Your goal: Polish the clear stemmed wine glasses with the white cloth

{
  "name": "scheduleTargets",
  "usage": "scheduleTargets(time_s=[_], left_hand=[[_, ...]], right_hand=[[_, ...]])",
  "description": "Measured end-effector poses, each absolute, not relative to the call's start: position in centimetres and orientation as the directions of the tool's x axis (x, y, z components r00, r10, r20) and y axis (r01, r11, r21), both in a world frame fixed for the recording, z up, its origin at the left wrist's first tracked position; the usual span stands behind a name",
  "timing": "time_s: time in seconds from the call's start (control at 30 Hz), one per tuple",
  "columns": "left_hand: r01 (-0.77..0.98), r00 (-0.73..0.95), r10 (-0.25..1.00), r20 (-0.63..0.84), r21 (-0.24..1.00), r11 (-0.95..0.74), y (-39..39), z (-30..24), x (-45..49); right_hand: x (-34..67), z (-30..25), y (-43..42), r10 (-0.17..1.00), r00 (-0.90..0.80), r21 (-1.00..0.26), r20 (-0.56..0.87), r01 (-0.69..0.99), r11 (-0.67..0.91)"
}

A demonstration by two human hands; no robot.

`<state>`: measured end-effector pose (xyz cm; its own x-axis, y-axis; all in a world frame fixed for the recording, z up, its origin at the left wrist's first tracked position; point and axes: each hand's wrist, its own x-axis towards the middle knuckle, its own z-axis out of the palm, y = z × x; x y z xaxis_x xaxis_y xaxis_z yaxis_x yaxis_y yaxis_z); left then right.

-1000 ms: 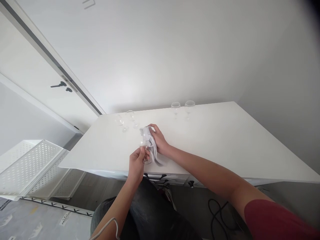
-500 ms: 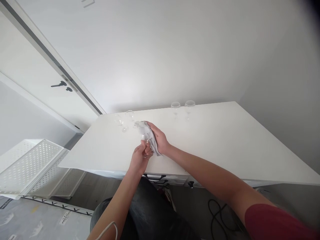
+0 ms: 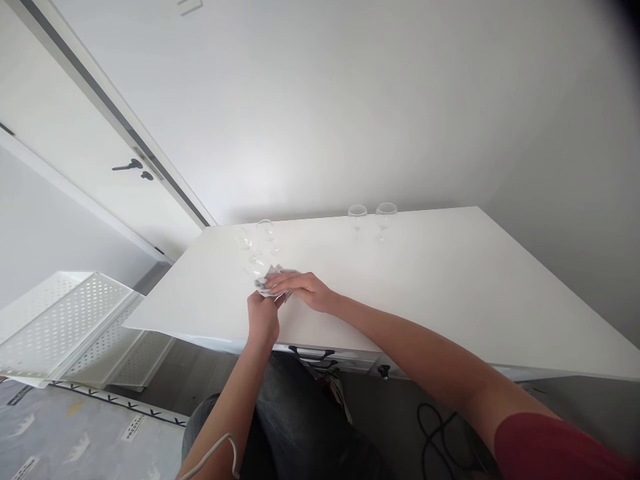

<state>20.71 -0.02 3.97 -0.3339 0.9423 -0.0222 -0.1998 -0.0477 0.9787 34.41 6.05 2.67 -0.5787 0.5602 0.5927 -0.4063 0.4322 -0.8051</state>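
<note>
My left hand is closed around the lower part of a clear stemmed glass. Its bowl tips out to the left, faint against the white top, and the rest is hidden by cloth and fingers. With fingers stretched over it, my right hand presses a light grey cloth against the glass. Just beyond my hands stand two more clear stemmed glasses, a left one and a right one.
Farther right on the white cabinet top, by the wall, are two stemmed glasses, one beside the other. White perforated shelves stand at the left, below a door handle. A black cable lies on the floor.
The held glass has tilted over to the left, its bowl now pointing away from me. My right hand has moved from the glass's right side to on top, bringing the cloth along.
</note>
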Motion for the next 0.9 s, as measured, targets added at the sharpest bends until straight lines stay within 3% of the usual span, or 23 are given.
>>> scheduleTargets(time_s=[0.1, 0.2, 0.3, 0.47, 0.63, 0.8, 0.9], left_hand=[[-0.257, -0.25, 0.968, 0.02, 0.962, -0.087, -0.5, 4.5, 20.1], [-0.397, -0.152, 0.988, -0.041, 0.918, -0.023, -1.2, 5.0, 19.7], [-0.399, -0.147, 0.985, -0.086, 0.917, 0.021, -1.5, 5.0, 20.0], [-0.277, -0.306, 0.95, 0.051, 0.951, -0.141, -1.2, 4.2, 21.2], [-0.142, -0.266, 0.963, 0.051, 0.986, -0.092, -1.2, 4.0, 20.5], [0.103, -0.166, 0.986, 0.013, 0.995, 0.004, -2.2, 4.9, 17.8], [0.315, -0.291, 0.949, 0.122, 0.949, -0.026, -2.0, 6.5, 16.5]], right_hand=[[34.7, 2.7, 6.0, 0.597, -0.551, -0.812, 0.584, -0.389, 0.436], [35.1, 2.7, 5.9, 0.611, -0.553, -0.824, 0.566, -0.378, 0.422], [35.0, 2.5, 5.7, 0.627, -0.568, -0.846, 0.533, -0.328, 0.421], [33.9, 2.0, 5.7, 0.812, -0.319, -0.87, 0.489, -0.241, 0.429], [34.0, 1.5, 6.2, 0.725, -0.614, -0.926, 0.313, -0.025, 0.378], [34.4, 1.5, 6.6, 0.777, -0.558, -0.924, 0.292, 0.046, 0.38], [34.4, 1.8, 6.6, 0.748, -0.61, -0.958, 0.261, -0.069, 0.278]])
